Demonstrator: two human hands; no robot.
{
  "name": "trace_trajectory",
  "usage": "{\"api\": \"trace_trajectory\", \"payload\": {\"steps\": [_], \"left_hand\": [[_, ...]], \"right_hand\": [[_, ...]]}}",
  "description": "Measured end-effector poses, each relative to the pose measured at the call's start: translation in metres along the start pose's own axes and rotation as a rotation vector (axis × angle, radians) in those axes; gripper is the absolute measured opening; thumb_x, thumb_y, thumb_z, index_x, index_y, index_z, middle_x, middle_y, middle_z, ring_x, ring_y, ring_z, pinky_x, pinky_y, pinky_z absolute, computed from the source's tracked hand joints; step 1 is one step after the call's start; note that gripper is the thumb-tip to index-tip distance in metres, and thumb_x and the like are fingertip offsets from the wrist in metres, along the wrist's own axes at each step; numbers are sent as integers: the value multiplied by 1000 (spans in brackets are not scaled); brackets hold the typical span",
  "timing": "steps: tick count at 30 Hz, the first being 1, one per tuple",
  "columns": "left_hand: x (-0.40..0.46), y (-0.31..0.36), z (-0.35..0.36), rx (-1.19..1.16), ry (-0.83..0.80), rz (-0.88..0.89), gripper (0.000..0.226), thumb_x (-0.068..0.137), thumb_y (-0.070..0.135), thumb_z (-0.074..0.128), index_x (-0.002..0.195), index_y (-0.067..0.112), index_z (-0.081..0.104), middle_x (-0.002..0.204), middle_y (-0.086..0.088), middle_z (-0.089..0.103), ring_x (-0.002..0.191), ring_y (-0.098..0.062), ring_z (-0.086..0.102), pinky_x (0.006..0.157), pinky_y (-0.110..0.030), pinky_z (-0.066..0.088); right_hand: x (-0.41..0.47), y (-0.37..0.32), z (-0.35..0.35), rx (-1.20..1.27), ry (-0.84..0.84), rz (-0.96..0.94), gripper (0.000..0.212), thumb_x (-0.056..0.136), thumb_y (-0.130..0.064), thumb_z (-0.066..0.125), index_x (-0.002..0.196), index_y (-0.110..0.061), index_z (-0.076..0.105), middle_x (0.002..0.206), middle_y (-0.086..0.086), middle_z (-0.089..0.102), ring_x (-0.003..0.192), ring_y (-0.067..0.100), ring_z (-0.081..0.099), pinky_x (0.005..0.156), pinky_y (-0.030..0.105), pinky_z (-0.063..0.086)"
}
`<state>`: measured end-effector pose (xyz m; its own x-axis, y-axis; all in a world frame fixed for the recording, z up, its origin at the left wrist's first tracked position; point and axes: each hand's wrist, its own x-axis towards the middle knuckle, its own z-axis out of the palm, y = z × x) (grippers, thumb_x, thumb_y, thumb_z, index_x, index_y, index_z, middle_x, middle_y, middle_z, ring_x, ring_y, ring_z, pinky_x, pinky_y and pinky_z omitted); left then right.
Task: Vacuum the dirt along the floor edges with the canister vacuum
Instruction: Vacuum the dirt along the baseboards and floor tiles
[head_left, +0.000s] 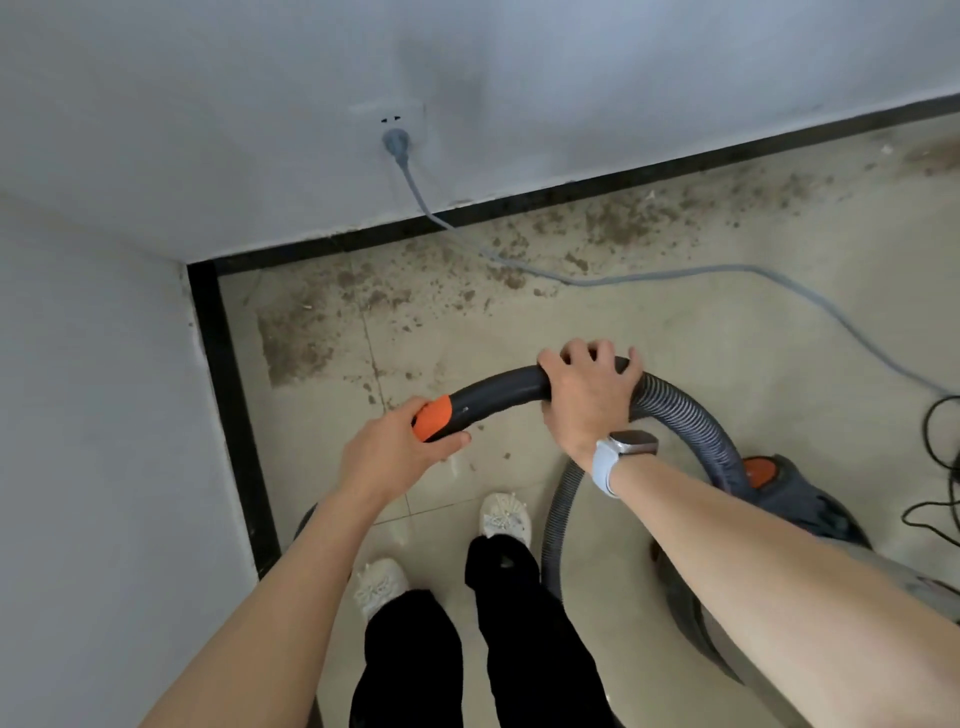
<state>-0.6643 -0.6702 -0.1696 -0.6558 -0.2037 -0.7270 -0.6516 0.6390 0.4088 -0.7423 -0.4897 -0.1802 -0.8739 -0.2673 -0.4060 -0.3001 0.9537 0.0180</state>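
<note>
Along the skirting: dirt (374, 291) lies from the corner rightward.
Left hand (395, 447): your fingers wrap the orange cuff (434, 413).
Handle (498, 389): rigid curve; steer from it.
Right hand (587, 395): clamped over the handle's rear.
Hose (691, 421): ribbed, springy; it probably tugs back.
Canister (795, 499): beside your right leg, likely heavy.

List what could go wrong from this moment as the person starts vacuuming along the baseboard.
1. The grey power cord lies across the dirt by the baseboard; the nozzle could snag it or tug the plug from the wall socket.
2. The ribbed hose loops close by the feet, a possible trip.
3. Left hand and right hand grip the curved handle; no nozzle end is visible.
</note>
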Motion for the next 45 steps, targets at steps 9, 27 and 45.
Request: {"api": "trace_trajectory", "payload": {"steps": [9, 27, 45], "left_hand": [[-44, -14, -26, 373, 349, 167, 36, 91, 31, 57, 125, 23, 46, 96, -1, 62, 76, -21, 57, 60, -30, 40], [-82, -95, -99, 821, -106, 298, 25, 86, 35, 61, 108, 27, 53, 97, 4, 61, 89, -20, 61, 64, -26, 37], [-98, -107, -86, 718, -48, 508, 46, 79, 74, 45, 79, 28, 54, 59, 12, 50, 62, -10, 53, 51, -20, 34]], "right_hand": [[12, -79, -57, -109, -213, -439, 30, 89, -11, 48, 117, -20, 52, 114, 6, 52, 117, 30, 39, 98, 53, 28], [-102, -126, -16, -19, -134, -269, 53, 80, -23, 62, 129, -26, 42, 114, 7, 47, 96, 30, 54, 84, 40, 34], [-140, -81, 20, 188, 266, -12, 77, 49, -19, 88, 117, -11, 54, 111, 11, 62, 103, 31, 61, 101, 56, 33]]}}
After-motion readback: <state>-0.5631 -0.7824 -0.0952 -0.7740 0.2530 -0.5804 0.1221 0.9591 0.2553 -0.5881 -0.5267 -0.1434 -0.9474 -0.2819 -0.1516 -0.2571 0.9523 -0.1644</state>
